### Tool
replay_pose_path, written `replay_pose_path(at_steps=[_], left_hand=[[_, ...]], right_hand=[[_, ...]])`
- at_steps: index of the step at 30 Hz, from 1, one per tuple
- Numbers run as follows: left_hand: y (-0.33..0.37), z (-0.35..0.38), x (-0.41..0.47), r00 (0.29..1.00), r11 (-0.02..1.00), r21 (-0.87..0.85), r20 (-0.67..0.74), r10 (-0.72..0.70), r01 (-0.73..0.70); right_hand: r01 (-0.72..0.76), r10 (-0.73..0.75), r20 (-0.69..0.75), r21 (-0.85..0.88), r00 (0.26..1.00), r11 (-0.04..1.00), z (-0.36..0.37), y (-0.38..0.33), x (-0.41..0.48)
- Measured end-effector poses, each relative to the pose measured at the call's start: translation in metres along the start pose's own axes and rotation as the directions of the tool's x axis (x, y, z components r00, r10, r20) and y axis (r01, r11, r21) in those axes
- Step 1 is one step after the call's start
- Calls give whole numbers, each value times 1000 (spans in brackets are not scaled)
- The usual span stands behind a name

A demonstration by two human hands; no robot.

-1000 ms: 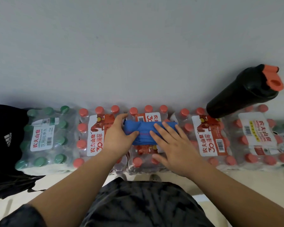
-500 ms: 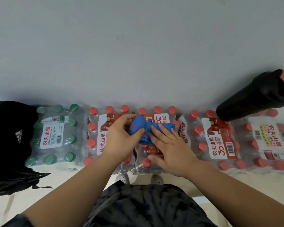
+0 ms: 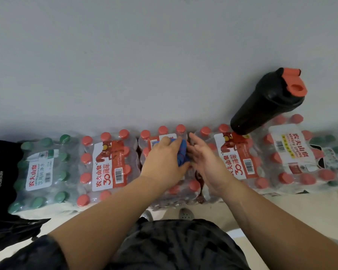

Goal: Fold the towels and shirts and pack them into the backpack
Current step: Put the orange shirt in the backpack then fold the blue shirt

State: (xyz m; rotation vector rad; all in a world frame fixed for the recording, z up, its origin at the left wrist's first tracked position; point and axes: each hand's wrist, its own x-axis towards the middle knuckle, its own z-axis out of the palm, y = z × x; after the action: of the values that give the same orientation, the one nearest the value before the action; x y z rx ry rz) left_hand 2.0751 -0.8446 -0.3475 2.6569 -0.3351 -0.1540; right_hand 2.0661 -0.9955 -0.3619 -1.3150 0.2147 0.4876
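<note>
Wall: a plain, matt pale grey wall (image 3: 164, 55) fills the background beyond both hands.
Surface: a row of shrink-wrapped bottle packs lines the foot of the wall, and their glossy, crinkled film and round caps form a bumpy top under the hands.
Centre pack: the red-capped pack (image 3: 163, 130) lies directly beneath both hands.
Left hand: the left hand (image 3: 164, 162) curls round the blue towel, thumb on the near side and fingers over the far side.
Blue towel: the blue towel (image 3: 181, 154) is soft cloth bunched into a small lump between the two hands, over the centre pack.
Right hand: the right hand (image 3: 205, 162) is flat, its fingers straight and pointing at the wall, just beside the towel; whether it touches the cloth cannot be told.
Backpack: the black backpack (image 3: 0, 172), of dull fabric with a white striped logo, sits well left of the left hand, beside the green-capped pack (image 3: 39, 172).
Other packs: a red-label pack (image 3: 105, 166) lies left of the left hand, and another red-label pack (image 3: 240, 158) and a white-label pack (image 3: 291, 151) lie right of the right hand.
Shaker: a smooth black cylindrical shaker bottle (image 3: 265, 102) with an orange flip lid stands on the packs, beyond and right of the right hand.
Floor: a pale, smooth floor (image 3: 281, 211) shows nearer than the hands.
</note>
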Motion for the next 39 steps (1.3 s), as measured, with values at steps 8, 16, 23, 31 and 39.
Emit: replay_pose_path(at_steps=[8,16,23,31,39], left_hand=[[-5,3,-12,1000,978,-210,23,-12,16],[-31,7,-17,965,964,-142,-100,-242,227],[-25,10,-9,948,917,-252,157,-276,308],[-28,-1,0,966,886,-385,95,-242,260],[-52,-59,-46,952,585,-788,6,-307,194]], right_hand=[[300,-174,246,-821,954,486,-30,21,-8],[356,-14,356,-932,935,68,-36,13,0],[349,-18,348,-936,937,55,-39,22,2],[302,-250,177,-686,952,662,-33,19,1],[308,-291,101,-345,951,887,57,4,1]])
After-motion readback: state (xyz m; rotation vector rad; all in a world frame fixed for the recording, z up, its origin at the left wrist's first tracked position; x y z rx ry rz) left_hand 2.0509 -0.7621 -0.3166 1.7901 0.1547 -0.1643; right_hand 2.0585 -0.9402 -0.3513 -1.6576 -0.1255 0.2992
